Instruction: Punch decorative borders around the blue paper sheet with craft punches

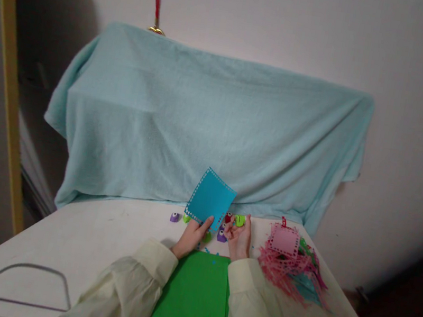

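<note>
My left hand [191,237] grips a blue square sheet of paper [212,197] near its lower edge, thumb on top. Small holes run along the sheet's borders. Beside it, my right hand [239,242] is turned palm up, with the thumb stretched out and the fingers partly bent. Just beyond that palm shows a small green toy-like piece [239,220]; whether the hand touches it, I cannot tell. Similar small pieces with eye-like spots lie around the hands: a purple one [222,236], a red one [228,217] and another purple one [174,217] farther left.
Green sheets [191,300] lie between my forearms on the white table [112,250], with blue paper bits at their far edge. To the right, a pink square with punched borders [284,241] rests on pink shreds [278,268]. A metal-framed saw-like tool [29,265] is front left. A blue cloth [218,116] hangs behind.
</note>
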The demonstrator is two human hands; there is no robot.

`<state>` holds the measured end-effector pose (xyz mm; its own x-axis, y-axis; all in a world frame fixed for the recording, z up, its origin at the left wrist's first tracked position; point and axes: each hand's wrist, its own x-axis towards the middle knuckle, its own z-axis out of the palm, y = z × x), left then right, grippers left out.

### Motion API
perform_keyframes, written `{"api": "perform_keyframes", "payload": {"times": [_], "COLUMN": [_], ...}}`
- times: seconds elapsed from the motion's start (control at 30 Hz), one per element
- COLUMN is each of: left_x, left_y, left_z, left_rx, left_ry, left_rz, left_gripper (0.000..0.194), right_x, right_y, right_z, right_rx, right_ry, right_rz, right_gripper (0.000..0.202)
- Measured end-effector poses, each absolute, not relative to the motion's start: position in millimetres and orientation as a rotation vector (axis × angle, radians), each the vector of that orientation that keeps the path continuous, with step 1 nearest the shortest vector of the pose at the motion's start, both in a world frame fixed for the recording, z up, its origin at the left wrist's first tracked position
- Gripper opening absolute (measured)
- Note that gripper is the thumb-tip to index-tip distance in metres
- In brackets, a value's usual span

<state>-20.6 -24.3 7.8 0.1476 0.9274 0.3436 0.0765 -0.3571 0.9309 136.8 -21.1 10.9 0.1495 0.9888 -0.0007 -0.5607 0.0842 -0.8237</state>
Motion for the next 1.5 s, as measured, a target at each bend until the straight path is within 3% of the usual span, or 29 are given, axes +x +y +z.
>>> {"api": "perform_keyframes", "payload": {"times": [0.67, 1.13, 1.33, 1.5], "left_x": [-19, -24, -24, -25], "left_y": [-21, -17, -15, -15], "left_z": [9, 4, 0, -1], "left_rx": [1.569, 1.519, 1.525, 1.526], "left_ry": [0.995, 1.122, 1.095, 1.090], "left_rz": [1.424, 1.535, 1.581, 1.596], "left_gripper": [0.040, 0.042, 0.040, 0.039], "right_x": [132, 122, 121, 119], "right_y": [-21, -27, -27, -29], "right_z": [18, 22, 23, 21], "right_rx": [-0.666, -0.733, -0.782, -0.907], "right_ry": [-0.620, -0.811, -0.867, -0.963], "right_rz": [1.430, 1.425, 1.370, 1.119], "right_gripper": [0.054, 0.064, 0.067, 0.065]}}
